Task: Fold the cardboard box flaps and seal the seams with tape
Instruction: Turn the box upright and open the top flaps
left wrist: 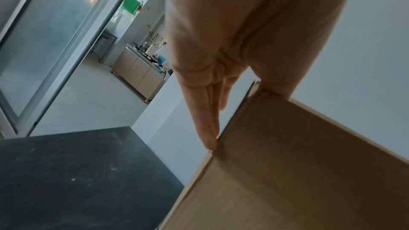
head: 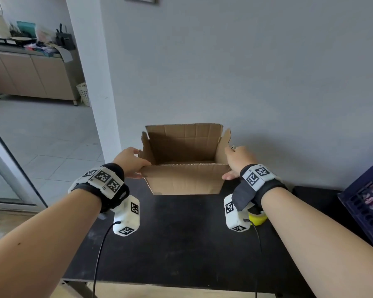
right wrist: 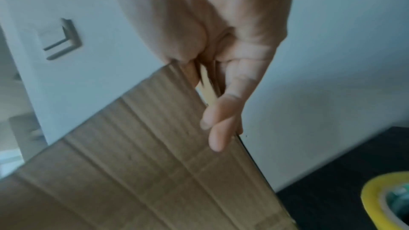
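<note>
An open brown cardboard box (head: pixel 185 181) stands on the black table (head: pixel 181 244) against the wall, all of its flaps up. My left hand (head: pixel 129 162) holds its near left corner, thumb on the near flap and fingers (left wrist: pixel 210 128) straight along the outside of the left side. My right hand (head: pixel 237 160) holds the near right corner the same way, with the cardboard (right wrist: pixel 132 163) between thumb and fingers (right wrist: pixel 221 128). A yellow tape roll (head: pixel 257 219) lies on the table under my right wrist and shows at the lower right of the right wrist view (right wrist: pixel 376 198).
A dark blue plastic crate (head: pixel 366 207) stands at the table's right edge. The wall rises directly behind the box. The table's left edge drops to a tiled floor (head: pixel 41 143), with a kitchen counter (head: pixel 30 72) far off.
</note>
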Demonstrator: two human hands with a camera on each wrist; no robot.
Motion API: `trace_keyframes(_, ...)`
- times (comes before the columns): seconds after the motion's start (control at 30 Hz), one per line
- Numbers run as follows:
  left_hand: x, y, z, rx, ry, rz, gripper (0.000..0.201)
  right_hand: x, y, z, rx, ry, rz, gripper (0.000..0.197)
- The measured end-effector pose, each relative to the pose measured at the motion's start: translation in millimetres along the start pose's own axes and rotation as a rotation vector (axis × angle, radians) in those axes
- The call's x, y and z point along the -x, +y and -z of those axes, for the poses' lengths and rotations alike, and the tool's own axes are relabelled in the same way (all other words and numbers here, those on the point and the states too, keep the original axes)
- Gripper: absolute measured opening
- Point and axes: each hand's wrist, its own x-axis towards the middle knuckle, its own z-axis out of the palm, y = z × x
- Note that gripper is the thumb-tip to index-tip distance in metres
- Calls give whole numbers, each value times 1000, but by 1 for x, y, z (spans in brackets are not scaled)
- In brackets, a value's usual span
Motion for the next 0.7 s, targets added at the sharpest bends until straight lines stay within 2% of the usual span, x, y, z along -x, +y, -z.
trace_keyframes(0.13, -5, 4, -9, -169, 26, -38, 25, -4, 9, -7, -125, -89, -58, 29)
trace_keyframes(0.3, -17, 4, -17, -109, 82, -56, 11, -17, 16, -14, -210, -169, -77, 24)
trace_keyframes(0.5, -32, 5, -19, -245, 105, -78, 29, -37, 12, -22, -96, -236, -69, 21)
trace_keyframes(0.57, -39, 5, -16, -271, 127, -96, 38, -41, 7, -27, -96, -242, -62, 24)
trace_keyframes(0.7, -57, 2, -6, -273, 145, -106, 47, -53, -2, -44, -134, -277, -60, 17)
